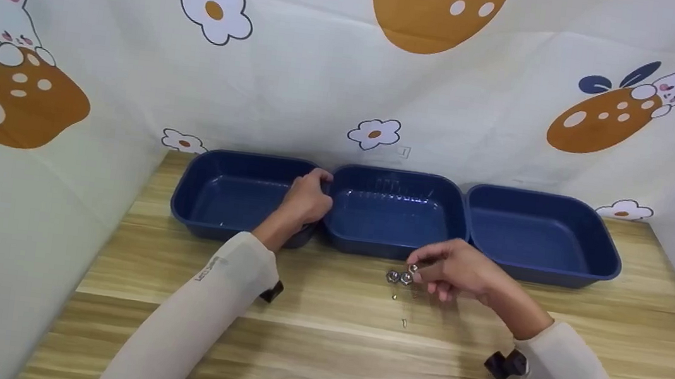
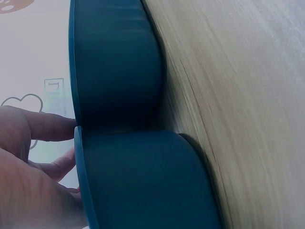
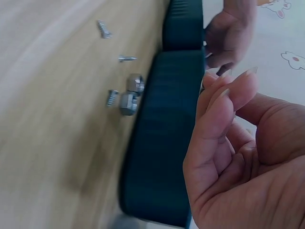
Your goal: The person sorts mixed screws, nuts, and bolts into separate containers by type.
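Observation:
My left hand [image 1: 309, 200] holds the right end of the left blue bin [image 1: 182, 216], where its rim meets the middle bin [image 1: 394, 247]. In the left wrist view, a fingertip touches the rims' junction; the other fingers are partly hidden. Just in front of the middle bin, my right hand [image 1: 458, 270] pinches a metal nut [image 1: 413, 268] between thumb and fingertips. Fingers mostly hide that nut in the right wrist view. Beneath lie two more nuts [image 3: 135, 84] on the table, side by side. Small screws [image 3: 103, 29] are scattered close to them.
A third blue bin [image 1: 538, 273] stands at the right end of the row, on the wood-grain table [image 1: 342, 368]. Behind the bins rises a pale printed cloth [image 1: 297, 96], with more cloth along both sides.

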Available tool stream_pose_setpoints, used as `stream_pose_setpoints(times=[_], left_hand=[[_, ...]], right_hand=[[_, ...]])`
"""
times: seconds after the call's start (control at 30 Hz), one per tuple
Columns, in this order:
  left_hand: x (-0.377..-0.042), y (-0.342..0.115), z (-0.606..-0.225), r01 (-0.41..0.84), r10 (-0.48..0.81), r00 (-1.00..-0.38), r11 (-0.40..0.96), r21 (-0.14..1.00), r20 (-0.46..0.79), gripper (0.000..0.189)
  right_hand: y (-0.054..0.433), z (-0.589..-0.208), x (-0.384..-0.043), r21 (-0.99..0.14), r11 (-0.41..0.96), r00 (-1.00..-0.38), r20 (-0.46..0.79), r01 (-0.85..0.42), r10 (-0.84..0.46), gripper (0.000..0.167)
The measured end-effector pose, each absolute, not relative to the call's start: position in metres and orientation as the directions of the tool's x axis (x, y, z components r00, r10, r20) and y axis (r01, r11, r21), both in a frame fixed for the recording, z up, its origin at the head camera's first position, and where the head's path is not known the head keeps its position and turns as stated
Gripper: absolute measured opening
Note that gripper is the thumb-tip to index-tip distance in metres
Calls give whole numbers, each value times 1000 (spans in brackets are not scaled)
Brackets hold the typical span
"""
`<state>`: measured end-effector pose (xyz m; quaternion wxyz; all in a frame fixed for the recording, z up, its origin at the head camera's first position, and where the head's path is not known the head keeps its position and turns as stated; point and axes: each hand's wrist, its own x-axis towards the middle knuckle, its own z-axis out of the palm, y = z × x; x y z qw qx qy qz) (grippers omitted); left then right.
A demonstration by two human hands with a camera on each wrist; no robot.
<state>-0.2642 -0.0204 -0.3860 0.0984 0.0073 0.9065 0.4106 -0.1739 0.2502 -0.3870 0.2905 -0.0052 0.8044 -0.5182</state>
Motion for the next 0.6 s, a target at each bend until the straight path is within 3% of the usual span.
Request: stream_pose_setpoints(times=[0.33,0.6], left_hand=[[-263,-23,-385,-77,100,-978,647,759,-184,56],[-267,-26,-379,-199,68,-953,594,779,-295,62]], right_hand=[[249,-371,-184,-855,433,-843,-440,287,-310,33],[251,-365,-189,-861,424,-849,-430,282,-309,35]])
